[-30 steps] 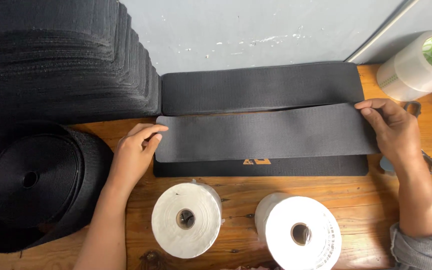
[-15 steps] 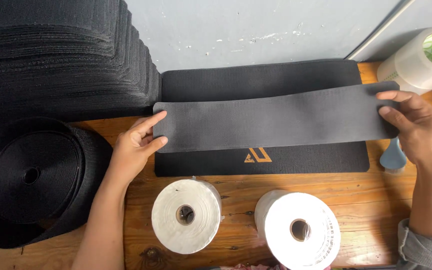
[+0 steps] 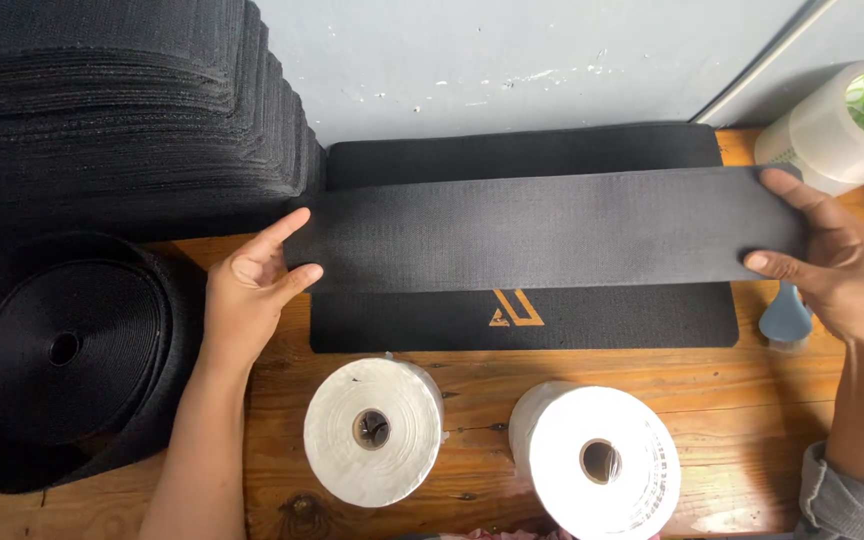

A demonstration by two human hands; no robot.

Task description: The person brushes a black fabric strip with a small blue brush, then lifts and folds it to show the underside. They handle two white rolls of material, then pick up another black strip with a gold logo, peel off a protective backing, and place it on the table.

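- The left hand (image 3: 252, 290) pinches the left end of a long grey strip (image 3: 542, 228). The thumb is under the edge and the fingers lie on top, so the grip is closed on the cloth.
- The right hand (image 3: 837, 275) pinches the other end the same way, thumb below and fingers on top. Its grip is closed on the strip too.
- With one hand at each end, the strip is pulled flat and straight. That way it does not sag or fold in the middle.
- The strip sits just above a black mat (image 3: 522, 320) and hides the middle of it. The mat lies flat on the wooden bench (image 3: 472, 375), and a gold mark on it shows just below the strip.
- A tall stack (image 3: 122, 110) of dark pieces stands at the back left, just beside the left hand. It looks like a pile of the same kind of strips, kept close.
- A big black roll (image 3: 62, 350) lies flat at the left, touching the left arm.
- Two white rolls (image 3: 372, 430) lie flat near the front edge, below the mat and well out of the way of the strip.
- A roll of clear tape (image 3: 842, 125) sits at the back right, near the right hand.
- A small blue thing (image 3: 784, 320) peeks out just under the right hand. I cannot tell what it is.
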